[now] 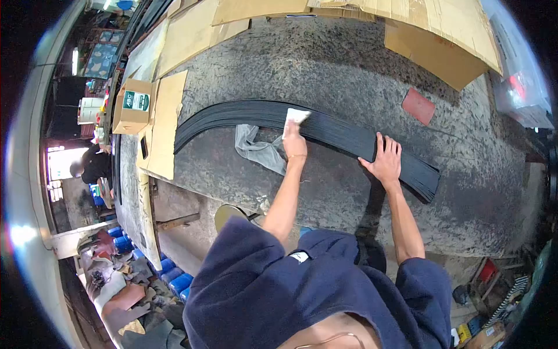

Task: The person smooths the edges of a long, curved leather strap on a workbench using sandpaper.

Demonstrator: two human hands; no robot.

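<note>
The two hands are apart, both at a long, curved stack of thin black strips [349, 134] that lies across the middle of the bench [337, 72]. The left hand [294, 146] is gripping a small white pad [296, 116], which sits over the stack near its middle; whether the pad presses on the strips is hard to tell. The right hand [386, 161] lies on the stack toward its right end, fingers spread across the top and the thumb reaching out toward the left along the near edge.

A crumpled grey cloth [256, 152] lies just beside the stack, on the near side, left of the left hand. Beyond the stack to the right, a flat red piece [418, 106] rests by itself on the bench. The left end of the stack meets a cardboard sheet [167, 131] with a dark phone [144, 148] on it, and a small cardboard box [132, 107] with a green label stands near the phone. Larger folded cardboard [439, 55] stands along the far side. Well apart at the left, another person [96, 167] in a dark top is near a bright opening.
</note>
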